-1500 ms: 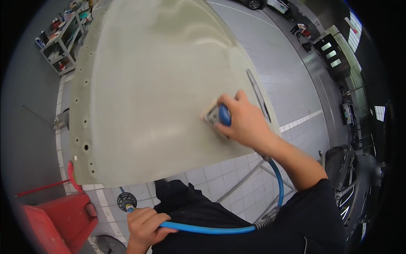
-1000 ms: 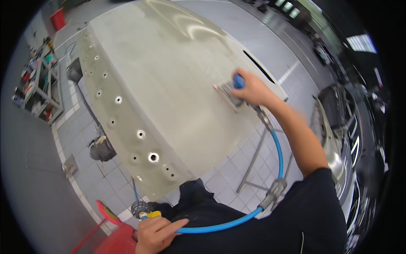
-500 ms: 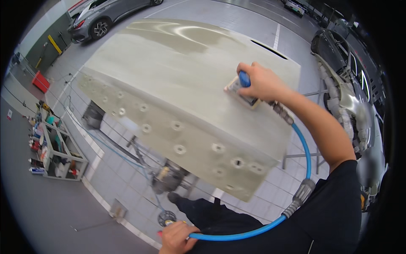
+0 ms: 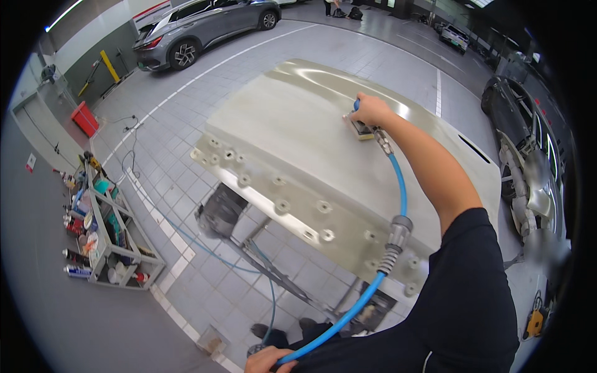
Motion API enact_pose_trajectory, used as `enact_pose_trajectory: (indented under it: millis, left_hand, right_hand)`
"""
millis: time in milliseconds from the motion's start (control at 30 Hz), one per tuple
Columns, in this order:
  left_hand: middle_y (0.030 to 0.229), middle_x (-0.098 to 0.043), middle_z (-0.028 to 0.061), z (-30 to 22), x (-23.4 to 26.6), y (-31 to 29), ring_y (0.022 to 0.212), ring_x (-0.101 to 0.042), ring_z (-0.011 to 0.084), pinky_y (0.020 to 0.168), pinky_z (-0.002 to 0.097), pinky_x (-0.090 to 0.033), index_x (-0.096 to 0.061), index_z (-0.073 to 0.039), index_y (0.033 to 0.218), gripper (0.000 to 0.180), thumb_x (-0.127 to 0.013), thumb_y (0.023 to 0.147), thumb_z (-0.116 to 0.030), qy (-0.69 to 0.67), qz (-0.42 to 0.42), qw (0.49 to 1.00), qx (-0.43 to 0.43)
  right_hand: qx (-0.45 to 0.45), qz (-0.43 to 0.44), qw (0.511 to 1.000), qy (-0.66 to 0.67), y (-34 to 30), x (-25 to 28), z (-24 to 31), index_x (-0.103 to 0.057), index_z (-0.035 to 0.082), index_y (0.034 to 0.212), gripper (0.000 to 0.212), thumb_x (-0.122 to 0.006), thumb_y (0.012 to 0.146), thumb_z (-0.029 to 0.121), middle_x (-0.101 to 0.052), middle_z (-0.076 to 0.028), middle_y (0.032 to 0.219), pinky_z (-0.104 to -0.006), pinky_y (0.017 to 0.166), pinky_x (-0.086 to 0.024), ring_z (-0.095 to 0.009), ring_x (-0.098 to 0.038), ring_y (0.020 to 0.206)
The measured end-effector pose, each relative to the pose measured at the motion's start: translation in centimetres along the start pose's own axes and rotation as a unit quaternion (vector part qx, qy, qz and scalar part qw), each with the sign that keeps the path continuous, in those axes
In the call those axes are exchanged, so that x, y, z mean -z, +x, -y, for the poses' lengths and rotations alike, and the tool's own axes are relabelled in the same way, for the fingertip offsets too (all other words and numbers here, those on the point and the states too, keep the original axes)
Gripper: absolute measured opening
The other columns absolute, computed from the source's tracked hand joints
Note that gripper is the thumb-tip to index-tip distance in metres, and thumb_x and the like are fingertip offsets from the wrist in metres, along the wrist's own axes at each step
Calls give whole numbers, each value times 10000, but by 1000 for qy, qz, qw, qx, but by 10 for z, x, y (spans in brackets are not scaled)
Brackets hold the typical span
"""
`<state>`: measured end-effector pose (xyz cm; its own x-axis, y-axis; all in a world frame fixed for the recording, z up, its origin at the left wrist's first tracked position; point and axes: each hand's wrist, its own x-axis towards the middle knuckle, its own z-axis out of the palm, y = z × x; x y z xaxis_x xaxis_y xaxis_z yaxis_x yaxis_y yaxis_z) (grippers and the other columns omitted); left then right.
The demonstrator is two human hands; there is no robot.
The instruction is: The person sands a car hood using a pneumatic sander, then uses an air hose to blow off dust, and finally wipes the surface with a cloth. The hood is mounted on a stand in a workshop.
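Observation:
A pale greenish-grey car body panel [image 4: 273,121], like a bonnet, lies raised in front of me, its holed edge facing me. My right hand [image 4: 373,112] is closed over the blue top of a pneumatic sander [image 4: 360,130]. The sander's pad rests on the panel's upper surface, towards the far side. From the tool a blue air hose [image 4: 400,180] curves past a grey ribbed coupling [image 4: 396,239] and down across my front. At the lower edge my left hand [image 4: 268,360] is closed on the hose; part of that hand is cut off.
A grey shelf cart [image 4: 124,248] with bottles and cans stands at left, beyond it a red bin [image 4: 84,119]. Beneath the panel are a metal stand [image 4: 267,267] and a thin hose [image 4: 193,239]. A grey car [image 4: 211,28] is parked far left, a dark car [image 4: 510,105] at right.
My right hand has slid the sander left and farther across the panel, away from the slot. The view has shifted, showing more floor at left. My left hand remains low on the hose.

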<state>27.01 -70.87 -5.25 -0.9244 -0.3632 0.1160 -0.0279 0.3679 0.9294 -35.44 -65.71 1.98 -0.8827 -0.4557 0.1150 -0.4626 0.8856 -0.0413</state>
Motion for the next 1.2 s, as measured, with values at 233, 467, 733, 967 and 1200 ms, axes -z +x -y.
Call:
enact_pose_trajectory:
  millis: [233, 467, 733, 967, 1200]
  left_hand:
    - [1022, -704, 185, 128, 151, 78, 927, -683, 286, 848, 360, -521, -656, 26, 1193, 378, -640, 856, -144, -167, 223, 959, 52]
    - [1168, -683, 123, 160, 349, 217, 1085, -633, 208, 924, 348, -495, -625, -8, 1281, 437, -690, 862, -112, -207, 397, 881, 155]
    - [974, -713, 182, 206, 441, 376, 893, -689, 364, 790, 400, -530, -659, -112, 1263, 387, -694, 881, -161, -17, 428, 902, -60]
    - [1042, -722, 198, 238, 528, 531, 943, -698, 353, 834, 383, -530, -702, -47, 1172, 316, -635, 867, -99, -34, 465, 883, -43]
    - [1076, -724, 181, 298, 559, 668, 955, -693, 305, 836, 374, -524, -710, 0, 1141, 287, -599, 918, -143, -142, 569, 810, -34]
  right_hand:
    - [-114, 25, 992, 41, 84, -12, 118, -587, 82, 1250, 660, -827, 742, 428, -724, -147, 1088, -419, 797, -575, -327, -711, 951]
    - [-380, -32, 924, 30, -7, -12, 19, -564, 22, 1232, 673, -816, 705, 357, -684, -238, 1116, -458, 859, -539, -371, -676, 1021]
    - [-520, -54, 852, 20, -82, -11, 58, -539, 48, 1350, 765, -811, 714, 373, -655, -253, 1231, -433, 946, -513, -394, -647, 1111]
    - [-413, -24, 910, -3, 111, -46, 186, -574, 77, 1324, 738, -789, 728, 454, -674, -226, 1189, -450, 947, -509, -396, -642, 1102]
    - [-340, 8, 940, 20, 277, -49, 309, -590, 167, 1234, 607, -763, 739, 472, -688, -165, 1158, -455, 875, -526, -349, -648, 1084]
